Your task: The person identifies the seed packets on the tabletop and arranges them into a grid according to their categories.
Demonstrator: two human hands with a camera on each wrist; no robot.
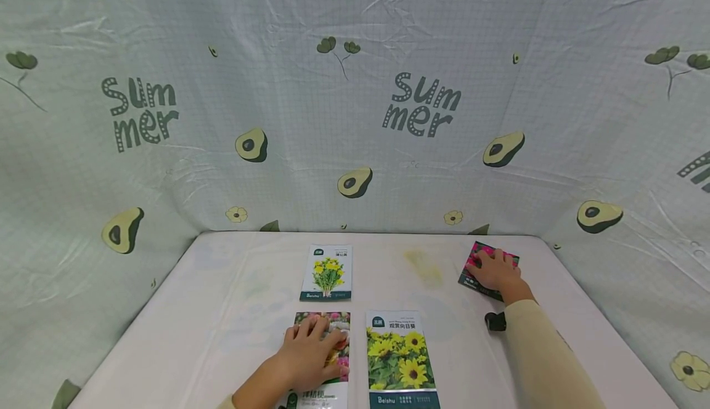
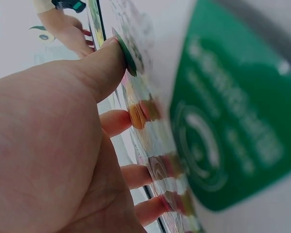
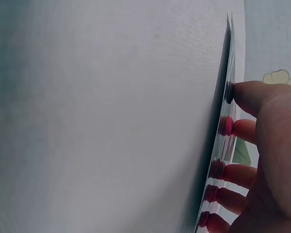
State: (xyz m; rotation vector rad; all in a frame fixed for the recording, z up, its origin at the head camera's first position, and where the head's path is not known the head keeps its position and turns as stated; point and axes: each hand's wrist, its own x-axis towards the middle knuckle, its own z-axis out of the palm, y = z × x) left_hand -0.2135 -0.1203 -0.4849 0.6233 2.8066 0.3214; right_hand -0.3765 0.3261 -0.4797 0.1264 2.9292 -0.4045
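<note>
My left hand (image 1: 310, 355) rests spread on a seed packet (image 1: 342, 369) with pink and orange flowers, at the front of the table. In the left wrist view its fingertips (image 2: 117, 121) touch the packet's glossy face. At the right back, my right hand (image 1: 495, 269) lies over a dark seed packet (image 1: 470, 281) with pink flowers, which sits at a slant. The right wrist view shows the thumb and fingertips (image 3: 245, 131) pressing on that packet's face. Neither hand's fingers curl round a packet edge. Each hand hides part of its packet.
A sunflower seed packet (image 1: 402, 363) lies right of my left hand. A white packet with yellow flowers (image 1: 327, 272) lies farther back. A black wrist device (image 1: 495, 321) sits by the right sleeve. A patterned curtain (image 1: 310, 101) stands behind the white table (image 1: 233, 310).
</note>
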